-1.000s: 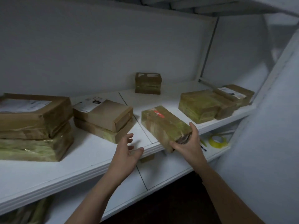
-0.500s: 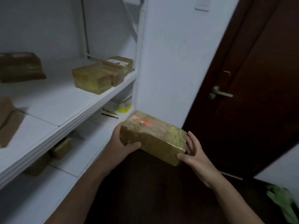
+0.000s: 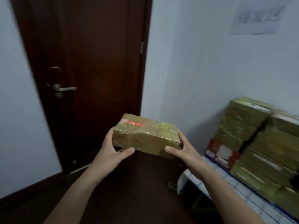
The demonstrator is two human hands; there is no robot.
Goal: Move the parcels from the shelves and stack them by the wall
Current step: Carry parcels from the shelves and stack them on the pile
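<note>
Holding one brown tape-wrapped parcel (image 3: 146, 136) level in mid-air between both hands, a red marking showing on its top face near the left end. Gripping its left end with the left hand (image 3: 113, 152): thumb lying along the near lower edge, fingers curling up round the end face. Gripping its right end with the right hand (image 3: 182, 151): thumb pressing the near lower corner, fingers wrapping round the far side, mostly out of sight. Carrying it in front of a dark wooden door (image 3: 90, 59) with a metal lever handle (image 3: 65, 89), touching no surface, left of and apart from the stack.

Standing at right against the pale wall: stack of parcels (image 3: 265, 143), brown and tape-wrapped, piling several layers high in two columns, a dark gap running between them. Sitting at the stack's lower left corner: red-and-white box (image 3: 222, 152), touching the parcels beside it. Bearing all of these: tabletop (image 3: 226, 186) under a white checked cloth. Hanging on the wall above: paper sheet (image 3: 257, 18), writing too blurred for reading.
</note>
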